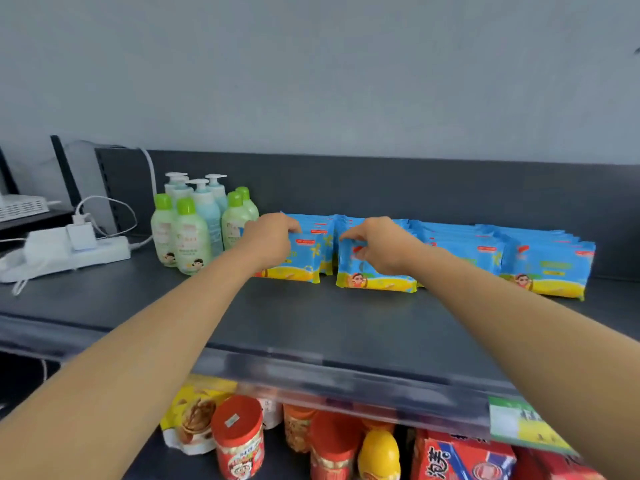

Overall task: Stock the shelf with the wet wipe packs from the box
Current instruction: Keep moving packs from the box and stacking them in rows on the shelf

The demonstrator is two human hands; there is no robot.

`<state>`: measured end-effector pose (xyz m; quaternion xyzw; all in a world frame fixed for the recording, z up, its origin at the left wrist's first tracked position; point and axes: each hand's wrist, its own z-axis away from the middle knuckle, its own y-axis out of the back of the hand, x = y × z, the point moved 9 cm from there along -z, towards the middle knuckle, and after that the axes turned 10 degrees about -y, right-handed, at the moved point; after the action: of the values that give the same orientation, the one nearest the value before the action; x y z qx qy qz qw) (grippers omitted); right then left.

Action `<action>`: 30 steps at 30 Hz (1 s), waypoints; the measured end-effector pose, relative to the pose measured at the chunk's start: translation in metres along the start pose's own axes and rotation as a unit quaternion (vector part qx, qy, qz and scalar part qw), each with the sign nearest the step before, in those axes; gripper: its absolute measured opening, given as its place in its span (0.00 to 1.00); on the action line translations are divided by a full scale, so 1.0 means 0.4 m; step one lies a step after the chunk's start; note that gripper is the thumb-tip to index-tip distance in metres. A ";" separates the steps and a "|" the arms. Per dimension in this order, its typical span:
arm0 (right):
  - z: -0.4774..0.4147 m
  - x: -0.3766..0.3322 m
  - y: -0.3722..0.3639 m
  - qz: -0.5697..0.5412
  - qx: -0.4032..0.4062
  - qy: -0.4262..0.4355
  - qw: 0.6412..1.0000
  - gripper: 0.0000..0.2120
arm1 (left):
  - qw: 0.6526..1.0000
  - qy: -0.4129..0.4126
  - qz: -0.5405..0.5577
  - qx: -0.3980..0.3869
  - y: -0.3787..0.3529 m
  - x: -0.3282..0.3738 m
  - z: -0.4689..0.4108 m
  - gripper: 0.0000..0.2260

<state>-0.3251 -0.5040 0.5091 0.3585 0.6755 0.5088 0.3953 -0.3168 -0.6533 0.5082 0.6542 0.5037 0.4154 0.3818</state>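
Blue and yellow wet wipe packs stand upright in several rows along the back of the dark shelf [311, 327]. My left hand [268, 240] grips the top of the front pack of the leftmost row [304, 263]. My right hand [375, 242] pinches the top of the front pack of the second row [375, 280]. Further rows of wet wipe packs [550, 268] continue to the right. The box is not in view.
Green and blue lotion bottles [194, 230] stand just left of the packs. A white power strip with chargers and cables [69, 251] lies at the far left. Below the shelf edge are red snack cans [239, 438], a yellow bag and red boxes.
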 end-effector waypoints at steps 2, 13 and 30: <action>-0.022 0.012 -0.024 0.021 -0.008 -0.003 1.000 0.20 | 1.000 -0.017 -0.003 -0.012 -0.030 -0.002 -0.027 0.19; -0.033 0.075 -0.027 0.145 0.112 -0.026 0.983 0.22 | 0.997 -0.067 -0.023 0.027 -0.076 -0.014 -0.086 0.18; 0.023 0.090 0.014 0.074 0.194 -0.001 0.978 0.18 | 0.991 -0.085 -0.053 0.091 -0.020 0.067 -0.020 0.22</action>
<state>-0.3318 -0.4671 0.5069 0.4777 0.7328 0.3956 0.2797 -0.3228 -0.6247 0.5078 0.6913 0.5396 0.2897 0.3833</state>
